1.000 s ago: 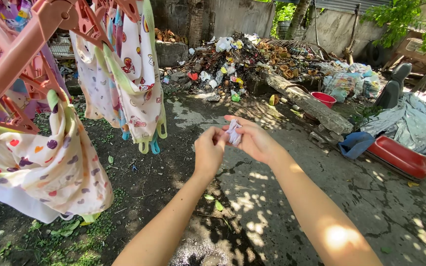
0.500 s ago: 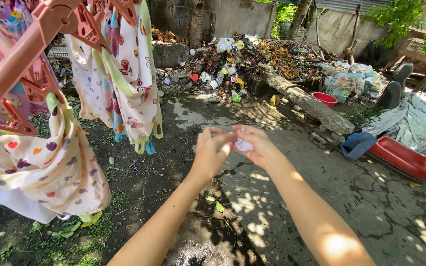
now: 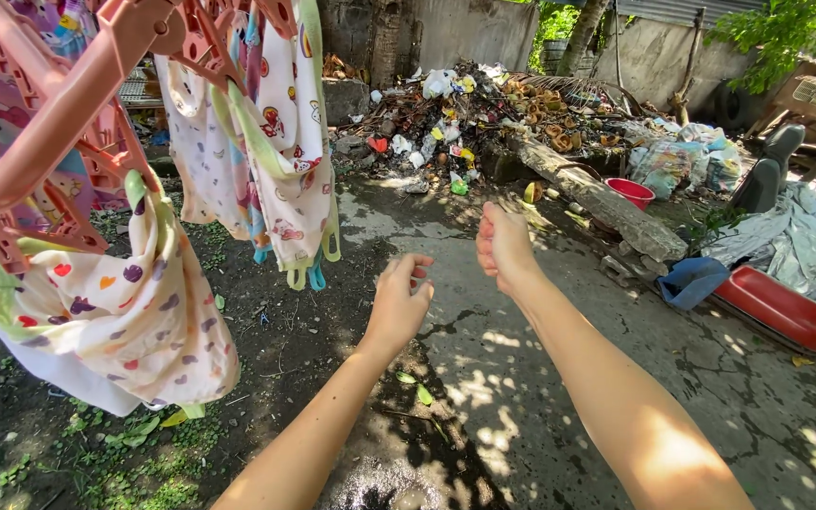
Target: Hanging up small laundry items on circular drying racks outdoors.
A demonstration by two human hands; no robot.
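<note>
Sunlit dirt yard [image 3: 540,378], grey concrete wall [image 3: 474,33], rubbish heap [image 3: 484,113], red tub [image 3: 781,307], dappled tree shade

Left hand [image 3: 399,300] hangs loosely curled, fingers bent, nothing visible in it. Right hand [image 3: 502,246] sits just beside, slightly higher, closed in a fist above the damp ground.

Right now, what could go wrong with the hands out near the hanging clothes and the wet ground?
1. The ground under the arms looks wet and cracked, so a foot could slip there.
2. The pink hanger rack hangs close on the left; the left hand swinging up might bump it and knock down the dotted clothes.
3. The right hand looks loosely curled; if something small is in it, it could fall onto the dirt. I can't tell.
</note>
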